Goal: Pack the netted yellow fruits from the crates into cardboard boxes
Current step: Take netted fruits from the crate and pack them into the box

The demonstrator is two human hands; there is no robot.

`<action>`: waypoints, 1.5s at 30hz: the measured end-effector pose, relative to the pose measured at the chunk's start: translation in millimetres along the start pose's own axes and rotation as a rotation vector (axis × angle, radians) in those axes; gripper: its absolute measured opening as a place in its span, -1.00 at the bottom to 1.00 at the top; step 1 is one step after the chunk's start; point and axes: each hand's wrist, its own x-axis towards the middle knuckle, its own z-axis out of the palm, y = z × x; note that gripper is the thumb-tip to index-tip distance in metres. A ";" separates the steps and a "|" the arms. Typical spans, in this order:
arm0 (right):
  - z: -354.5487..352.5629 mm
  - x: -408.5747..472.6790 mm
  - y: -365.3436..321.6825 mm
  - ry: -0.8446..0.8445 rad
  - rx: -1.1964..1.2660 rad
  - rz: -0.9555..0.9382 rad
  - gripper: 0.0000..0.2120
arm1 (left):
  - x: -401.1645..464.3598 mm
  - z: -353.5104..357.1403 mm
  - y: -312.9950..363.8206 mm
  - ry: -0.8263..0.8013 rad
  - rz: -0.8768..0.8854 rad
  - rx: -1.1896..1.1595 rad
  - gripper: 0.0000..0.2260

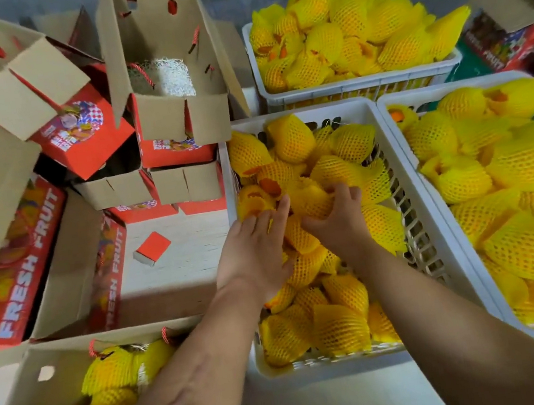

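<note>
Head view: clearance is limited on all sides. The middle crate [403, 183] is bordered by the right crate [424, 159], nearly touching it, by the far crate [359, 86] beyond, and by stacked red-and-brown cartons [174, 112] on the left. A patch of bare surface [178, 263] is left open beside the middle crate's left wall. Both hands are placed inside the middle crate. The left hand [255, 252] is laid flat, fingers straight and slightly spread, on netted fruits. The right hand [337, 223] is curled around one netted fruit [313, 199]. Three white crates of netted fruits are counted. Several more netted fruits are seen in the near open carton [46, 398].
</note>
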 end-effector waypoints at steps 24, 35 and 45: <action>42.9 -23.7 34.9 -0.358 -0.555 -0.292 -0.18 | -7.1 -7.1 -1.0 0.147 -0.046 -0.280 -0.22; 15.6 -31.9 18.5 -0.186 -0.761 -0.111 -0.21 | -9.5 2.1 -5.8 0.296 0.009 -0.408 -0.21; -24.8 -122.6 -67.4 0.037 0.523 0.183 -0.69 | -74.9 -25.6 -15.9 0.314 0.039 -1.299 -0.38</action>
